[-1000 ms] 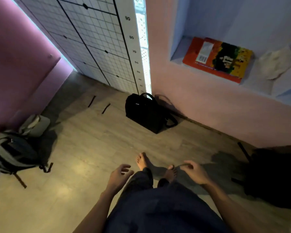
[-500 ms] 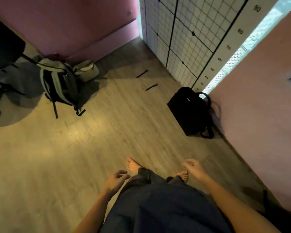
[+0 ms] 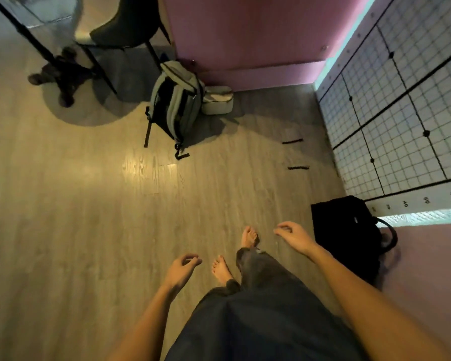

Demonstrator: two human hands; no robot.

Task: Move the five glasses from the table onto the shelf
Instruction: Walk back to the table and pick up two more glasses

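No glasses and no shelf are in view. My left hand (image 3: 180, 268) hangs over the wooden floor with loosely curled fingers and holds nothing. My right hand (image 3: 293, 235) is out in front at the right, fingers also loosely curled and empty, just left of a black bag. A glass table corner (image 3: 34, 11) with a black leg shows at the top left. My bare feet and dark trousers are below the hands.
A black bag (image 3: 346, 230) sits on the floor by the pink wall at right. A grey-green backpack (image 3: 175, 105) and a pale pouch (image 3: 217, 100) lean near the far wall. A dark chair (image 3: 126, 22) stands top left. A gridded panel (image 3: 401, 113) covers the right wall.
The view has swung left, away from the wall shelf with the book. The backpack, chair and table corner have come into view. Both hands stay empty.
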